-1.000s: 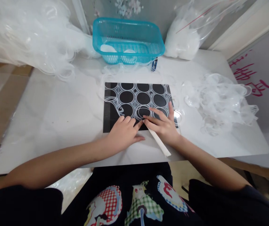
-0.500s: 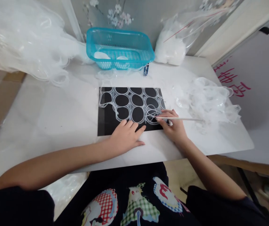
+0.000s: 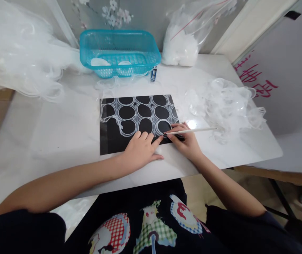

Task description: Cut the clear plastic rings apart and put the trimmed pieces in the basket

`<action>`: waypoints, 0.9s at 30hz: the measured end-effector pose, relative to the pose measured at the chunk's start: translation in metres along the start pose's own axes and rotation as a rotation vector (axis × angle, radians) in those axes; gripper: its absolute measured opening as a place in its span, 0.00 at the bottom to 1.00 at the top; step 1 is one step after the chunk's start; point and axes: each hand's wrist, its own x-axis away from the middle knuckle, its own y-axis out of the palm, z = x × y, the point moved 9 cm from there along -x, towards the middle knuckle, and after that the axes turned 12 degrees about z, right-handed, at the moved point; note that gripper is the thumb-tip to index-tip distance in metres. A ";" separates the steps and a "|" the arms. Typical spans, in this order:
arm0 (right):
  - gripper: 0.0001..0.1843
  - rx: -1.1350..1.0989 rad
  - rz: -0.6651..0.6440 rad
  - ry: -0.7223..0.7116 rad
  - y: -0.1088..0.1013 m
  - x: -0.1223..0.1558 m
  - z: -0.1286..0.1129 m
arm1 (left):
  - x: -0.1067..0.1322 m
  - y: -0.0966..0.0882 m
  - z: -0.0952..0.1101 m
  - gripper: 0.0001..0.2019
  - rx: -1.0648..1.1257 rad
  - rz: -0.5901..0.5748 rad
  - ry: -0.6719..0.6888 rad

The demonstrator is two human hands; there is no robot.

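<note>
A black mat (image 3: 111, 143) lies on the white table, partly covered by a clear sheet of joined rings (image 3: 136, 112). My left hand (image 3: 140, 148) rests with spread fingers on the mat's front edge, its fingertips at the lower rings. In my right hand (image 3: 185, 141) a thin white stick (image 3: 199, 130) is pinched, one end pointing left at a ring near the mat's front right corner. My left index fingertip lies close to that end. What the tip touches is too small to make out.
A blue plastic basket (image 3: 120, 35) holding white round pieces stands behind the mat. Beside it is a clear bag of white material (image 3: 181, 49). Loose clear rings (image 3: 227, 102) are heaped on the right, and a larger translucent pile (image 3: 16, 53) fills the back left.
The view has shifted, so the table things appear further left. The loose loops at the lower right ring look tidier, and my right hand with the stick is nearer my left fingertip.
</note>
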 end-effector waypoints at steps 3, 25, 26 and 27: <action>0.04 -0.010 0.008 0.002 0.000 0.000 0.000 | -0.001 -0.002 0.000 0.35 -0.010 0.001 0.005; 0.09 0.388 0.052 -0.396 -0.011 -0.024 -0.017 | -0.009 0.002 -0.004 0.36 0.166 -0.084 -0.044; 0.09 0.378 0.207 -0.324 -0.033 -0.044 -0.010 | -0.009 0.002 -0.004 0.36 0.167 -0.079 -0.042; 0.09 0.361 0.296 -0.245 -0.051 -0.061 -0.002 | -0.008 0.001 -0.005 0.36 0.163 -0.077 -0.044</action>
